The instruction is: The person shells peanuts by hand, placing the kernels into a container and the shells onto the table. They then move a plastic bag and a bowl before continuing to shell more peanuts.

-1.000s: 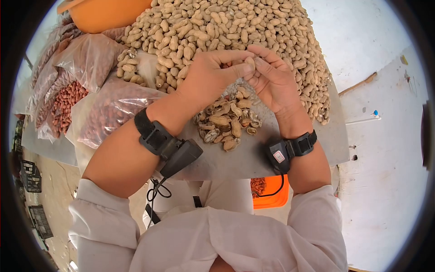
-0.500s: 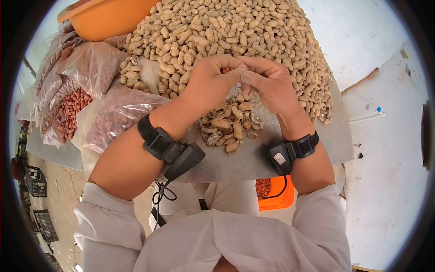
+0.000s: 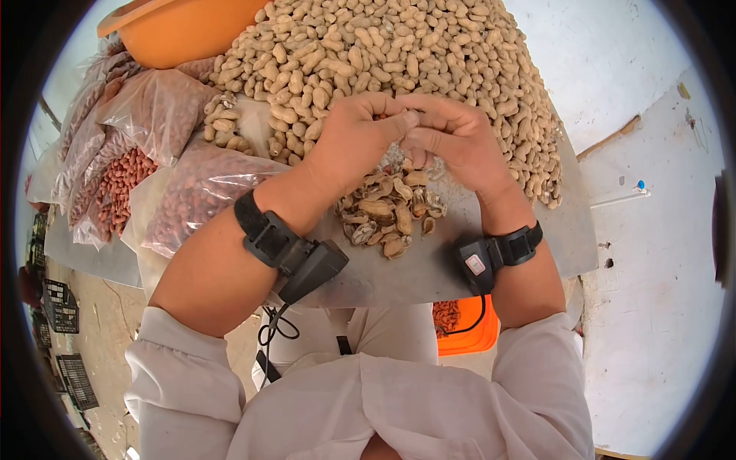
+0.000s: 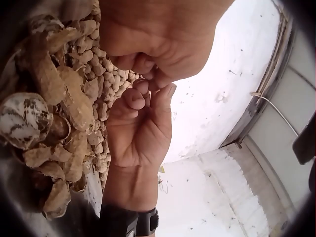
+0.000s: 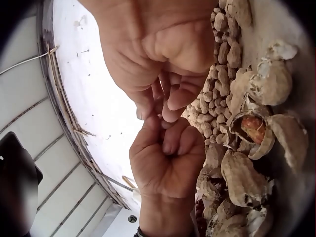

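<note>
My left hand (image 3: 356,142) and right hand (image 3: 468,146) meet fingertip to fingertip above the table, in front of a big heap of unshelled peanuts (image 3: 414,46). Reddish peanut kernels (image 3: 380,117) show inside the curled fingers of the left hand. In the left wrist view the right hand (image 4: 138,133) has its thumb and forefinger up against the left fingers. The right wrist view has the left hand (image 5: 168,163) with fingers folded inward. I cannot tell what lies between the touching fingertips. Below the hands sits a pile of broken peanut shells (image 3: 379,211).
Clear bags of red kernels (image 3: 207,195) lie on the left, with an orange basin (image 3: 184,34) behind them. Under the table's front edge (image 3: 368,295) stands an orange container (image 3: 483,333) holding reddish bits. A white wall (image 3: 652,307) rises on the right.
A second ago a peanut showed between the fingertips; now it is out of sight and red kernels show in the left hand. The right thumb has shifted slightly down from the left thumb.
</note>
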`<state>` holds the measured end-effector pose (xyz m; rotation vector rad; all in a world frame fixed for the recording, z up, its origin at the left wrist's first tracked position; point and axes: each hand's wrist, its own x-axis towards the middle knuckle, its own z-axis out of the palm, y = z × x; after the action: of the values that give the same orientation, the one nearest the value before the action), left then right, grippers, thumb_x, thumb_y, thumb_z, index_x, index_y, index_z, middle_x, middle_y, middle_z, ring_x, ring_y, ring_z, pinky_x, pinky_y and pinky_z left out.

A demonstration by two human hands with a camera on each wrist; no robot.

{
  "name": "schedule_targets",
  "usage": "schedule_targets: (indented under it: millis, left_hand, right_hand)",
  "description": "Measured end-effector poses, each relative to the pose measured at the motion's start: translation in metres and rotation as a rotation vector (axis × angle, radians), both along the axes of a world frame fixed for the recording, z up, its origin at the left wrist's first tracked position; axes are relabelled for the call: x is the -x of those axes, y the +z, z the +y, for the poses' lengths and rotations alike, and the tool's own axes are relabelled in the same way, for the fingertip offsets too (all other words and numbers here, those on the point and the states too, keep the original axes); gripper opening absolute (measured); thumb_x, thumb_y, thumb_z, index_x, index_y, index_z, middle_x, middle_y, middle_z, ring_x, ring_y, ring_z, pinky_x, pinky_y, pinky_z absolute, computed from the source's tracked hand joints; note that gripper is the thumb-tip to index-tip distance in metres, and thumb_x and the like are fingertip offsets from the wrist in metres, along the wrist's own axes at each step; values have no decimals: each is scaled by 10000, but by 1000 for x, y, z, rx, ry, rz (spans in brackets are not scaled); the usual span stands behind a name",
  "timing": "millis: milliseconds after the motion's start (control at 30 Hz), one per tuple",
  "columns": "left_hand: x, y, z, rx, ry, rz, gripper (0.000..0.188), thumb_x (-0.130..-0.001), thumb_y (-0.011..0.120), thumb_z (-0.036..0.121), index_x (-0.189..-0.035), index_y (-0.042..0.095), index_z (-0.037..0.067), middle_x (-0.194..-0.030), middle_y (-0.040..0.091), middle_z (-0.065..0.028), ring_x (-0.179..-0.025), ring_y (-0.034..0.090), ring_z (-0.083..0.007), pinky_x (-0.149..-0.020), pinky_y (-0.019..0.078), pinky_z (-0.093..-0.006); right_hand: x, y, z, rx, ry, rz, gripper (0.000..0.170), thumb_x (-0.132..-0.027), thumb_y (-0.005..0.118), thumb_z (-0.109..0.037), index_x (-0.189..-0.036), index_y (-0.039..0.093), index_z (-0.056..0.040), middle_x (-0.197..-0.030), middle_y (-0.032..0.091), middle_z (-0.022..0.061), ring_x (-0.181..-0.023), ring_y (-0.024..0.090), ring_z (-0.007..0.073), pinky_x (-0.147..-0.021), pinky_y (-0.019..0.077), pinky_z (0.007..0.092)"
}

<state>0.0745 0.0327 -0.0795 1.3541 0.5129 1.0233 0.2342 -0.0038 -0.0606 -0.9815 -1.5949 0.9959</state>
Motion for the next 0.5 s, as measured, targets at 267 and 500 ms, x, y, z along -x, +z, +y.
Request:
schedule_targets:
  millis: [267, 500]
  left_hand:
    - [0, -2, 5, 265, -178, -220, 135, -870, 569, 136, -842, 599, 7, -657, 519, 3, -525, 387, -45, -454, 286, -176]
    - [-1, -2, 7, 405, -283, -353, 162, -915, 482, 131, -881, 568, -2, -689, 501, -10, -521, 363, -62, -455, 298, -182]
  right_hand:
    - [3, -11, 3, -75, -20, 168, 211, -822, 585, -31, -1029, 544, -25, -690, 618, 61, -542, 557, 86, -456, 419, 194]
    - [-3, -8, 6, -43, 25, 250, 183, -805, 589, -25, -975, 521, -30, -728, 618, 71, -560, 545, 89, -484, 425, 199]
